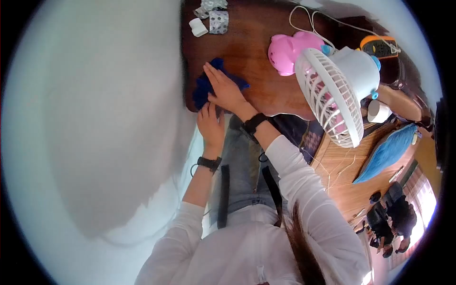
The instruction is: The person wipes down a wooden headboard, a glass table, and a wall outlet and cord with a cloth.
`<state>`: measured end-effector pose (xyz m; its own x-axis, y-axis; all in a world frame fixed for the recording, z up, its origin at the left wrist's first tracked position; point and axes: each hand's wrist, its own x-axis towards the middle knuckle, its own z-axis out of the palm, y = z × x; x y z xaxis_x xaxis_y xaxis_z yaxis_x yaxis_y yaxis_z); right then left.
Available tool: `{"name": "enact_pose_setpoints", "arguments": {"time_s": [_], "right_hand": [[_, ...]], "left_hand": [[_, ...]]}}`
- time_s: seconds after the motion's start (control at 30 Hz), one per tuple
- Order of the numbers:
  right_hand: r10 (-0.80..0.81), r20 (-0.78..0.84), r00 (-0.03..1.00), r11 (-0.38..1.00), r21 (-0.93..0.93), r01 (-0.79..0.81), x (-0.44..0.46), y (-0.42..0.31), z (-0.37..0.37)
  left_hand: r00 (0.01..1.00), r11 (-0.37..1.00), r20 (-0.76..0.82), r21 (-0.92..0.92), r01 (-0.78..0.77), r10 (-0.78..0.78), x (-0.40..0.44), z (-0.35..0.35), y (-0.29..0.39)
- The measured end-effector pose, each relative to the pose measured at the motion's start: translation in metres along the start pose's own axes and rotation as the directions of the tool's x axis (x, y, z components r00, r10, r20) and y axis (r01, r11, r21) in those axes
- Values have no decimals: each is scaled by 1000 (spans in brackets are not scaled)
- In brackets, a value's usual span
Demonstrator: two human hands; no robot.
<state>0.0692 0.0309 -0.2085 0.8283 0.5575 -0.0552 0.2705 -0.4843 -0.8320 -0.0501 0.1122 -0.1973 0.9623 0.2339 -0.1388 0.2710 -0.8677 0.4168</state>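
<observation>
A dark blue cloth [203, 88] lies crumpled on the brown wooden table [254, 45], close to its left edge. Across the cloth rests my right hand [226, 91], palm down with its fingers stretched out and the thumb apart. My left hand [211, 125] is at the table's near edge, its straight fingers reaching up to the lower border of the cloth. Neither hand is closed around the cloth. Part of the cloth is hidden under my right hand.
A white fan [332, 97] stands at the right, partly covering a pink animal figure [284, 53]. A white block [198, 27] and silver dotted wrap [219, 22] lie at the back left. A white wall [109, 118] borders the left side. Other people [401, 216] are far right.
</observation>
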Motion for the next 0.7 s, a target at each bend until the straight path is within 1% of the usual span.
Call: {"name": "enact_pose_setpoints", "arguments": {"time_s": [0.07,0.17,0.23,0.3,0.33,0.43,0.47,0.6,0.7], "right_hand": [[53,-4,999,998,43,-53,-13,3,-4],[86,-56,995,994,77,-82,-39,24,-24],[114,-102,988,990,91,-105,-62,41,-44],[103,-132,986,984,-131,-121,-88,56,-65],[115,-141,983,975,-172,-139,-97,49,-84],[159,-163,974,944,-265,-198,-133,46,-128],[177,-169,970,938,-268,-218,-152,53,-137],[265,-201,943,949,-120,-292,-232,113,-146],[281,-213,936,957,-13,-291,-258,143,-149]], "left_hand": [[1000,1000,16,0,-23,23,-3,0,6],[986,990,98,9,-140,139,-6,5,25],[970,977,120,-3,-213,212,-8,14,44],[950,962,158,-17,-272,271,-12,26,64],[937,947,142,-17,-321,320,-12,31,78],[915,932,180,-36,-361,361,-19,46,109],[898,910,148,-35,-413,414,-22,54,114],[862,879,170,-95,-467,477,-34,85,142],[841,839,74,-157,-521,536,-34,109,163]]}}
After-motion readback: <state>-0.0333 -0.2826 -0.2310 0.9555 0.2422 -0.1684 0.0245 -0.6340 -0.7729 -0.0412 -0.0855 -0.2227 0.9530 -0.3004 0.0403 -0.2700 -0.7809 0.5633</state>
